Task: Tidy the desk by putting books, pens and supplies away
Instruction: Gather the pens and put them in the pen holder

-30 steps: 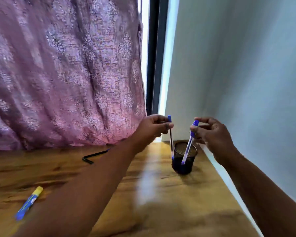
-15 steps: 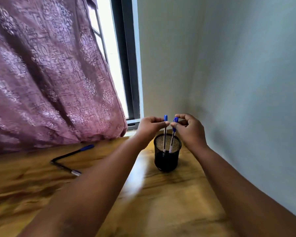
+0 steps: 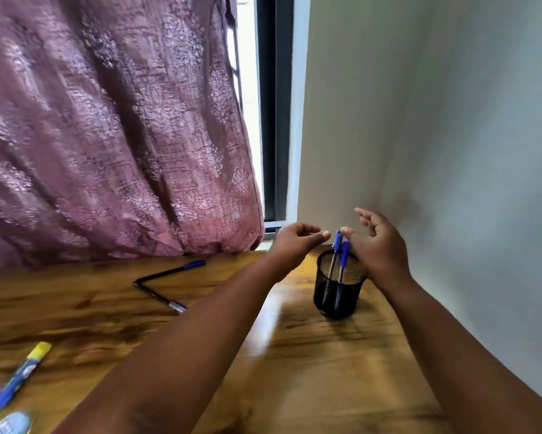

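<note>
At the far right corner of a wooden desk [image 3: 310, 364], seen from the head camera, a black mesh pen cup [image 3: 338, 286] stands near the wall. Two blue-capped pens [image 3: 341, 250] stand inside it, caps above the rim. The left hand [image 3: 296, 242] hovers just left of the caps, fingers loosely curled on nothing. The right hand [image 3: 377, 242] is just right of them, fingers spread open, thumb very near a cap; whether it touches is unclear.

Risk, as a judgement: the cup looks light, so a hand brushing a cap on withdrawal could tip it and spill both pens.

Left on the desk: two dark pens [image 3: 166, 285] lying in a V, a blue and yellow marker [image 3: 20, 374], and a pale blue object [image 3: 11, 424] at the edge.

Half a second earlier each hand pinched one pen above the cup; now both are released and stand lower
</note>
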Motion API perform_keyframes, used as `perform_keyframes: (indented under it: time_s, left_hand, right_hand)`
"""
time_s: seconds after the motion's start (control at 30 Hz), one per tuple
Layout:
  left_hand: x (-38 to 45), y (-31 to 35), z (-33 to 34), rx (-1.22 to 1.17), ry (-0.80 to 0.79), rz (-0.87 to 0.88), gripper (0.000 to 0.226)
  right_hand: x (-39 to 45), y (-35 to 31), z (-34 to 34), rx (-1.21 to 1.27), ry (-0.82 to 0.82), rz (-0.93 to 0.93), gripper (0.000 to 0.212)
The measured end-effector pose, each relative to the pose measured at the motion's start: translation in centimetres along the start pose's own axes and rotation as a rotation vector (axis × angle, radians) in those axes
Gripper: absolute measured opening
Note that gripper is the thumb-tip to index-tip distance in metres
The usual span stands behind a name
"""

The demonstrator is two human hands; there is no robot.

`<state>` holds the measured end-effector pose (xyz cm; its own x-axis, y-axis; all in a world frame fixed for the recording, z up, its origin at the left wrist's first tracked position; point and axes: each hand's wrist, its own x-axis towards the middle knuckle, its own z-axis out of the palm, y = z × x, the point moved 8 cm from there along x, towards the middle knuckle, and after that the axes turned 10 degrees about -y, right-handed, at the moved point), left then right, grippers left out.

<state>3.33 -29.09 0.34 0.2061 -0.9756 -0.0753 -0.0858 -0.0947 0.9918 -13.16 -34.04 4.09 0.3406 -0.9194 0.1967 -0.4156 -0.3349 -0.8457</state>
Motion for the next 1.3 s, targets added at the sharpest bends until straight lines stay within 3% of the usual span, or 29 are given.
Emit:
perform_keyframes:
  time_s: [0.07, 0.13, 0.27, 0.4, 0.5, 0.67, 0.83, 0.93, 1.07, 1.2, 1.3]
  left_hand:
    - [-1.4, 0.9, -2.6, 0.062, 0.018, 0.054, 0.021]
    - [-3.2, 1.5, -6.0, 0.148, 0.034, 0.099, 0.011]
    - [-6.6, 0.4, -14.2, 0.277, 0.122, 0.071, 0.005]
    - [-8.6, -3.0, -21.0, 0.321, 0.318, -0.104, 0.007]
    - [-9.2, -4.9, -23.8, 0.574, 0.269, -0.177, 0.021]
    - [-8.0, -8.4, -25.2, 1.136, 0.064, -0.297, 0.034]
    - [-6.1, -10.0, -25.1, 1.301, 0.031, -0.255, 0.040]
    - [-5.8, -9.9, -25.2, 1.293, 0.104, -0.248, 0.034]
    - [-6.2, -9.4, -24.5, 1.212, 0.093, -0.258, 0.026]
    - [-6.8, -5.7, -21.1, 0.858, 0.056, -0.120, 0.022]
    - [-7.2, -0.4, -15.5, 0.476, -0.025, 0.075, 0.043]
  right_hand:
    - [-0.8, -4.2, 0.1, 0.010, 0.064, -0.105, 0.035]
    - [-1.8, -8.2, 2.0, 0.041, 0.026, -0.190, 0.023]
    - [-4.2, -12.1, 10.5, -0.047, -0.261, -0.238, 0.006]
    - [-7.5, -10.6, 20.7, -0.247, -0.581, -0.151, 0.007]
    - [-10.1, -9.0, 26.4, -0.316, -0.706, -0.087, 0.019]
    - [-11.2, -7.8, 30.6, -0.443, -0.599, -0.092, 0.040]
    - [-11.4, -7.0, 31.6, -0.419, -0.469, -0.224, 0.031]
    - [-11.6, -6.3, 31.1, -0.345, -0.410, -0.228, 0.027]
    - [-11.3, -5.5, 29.7, -0.192, -0.468, -0.093, 0.019]
    - [-10.2, -4.4, 23.3, 0.071, -0.438, 0.043, 0.011]
    - [-8.9, -5.3, 13.8, 0.334, -0.259, 0.059, 0.022]
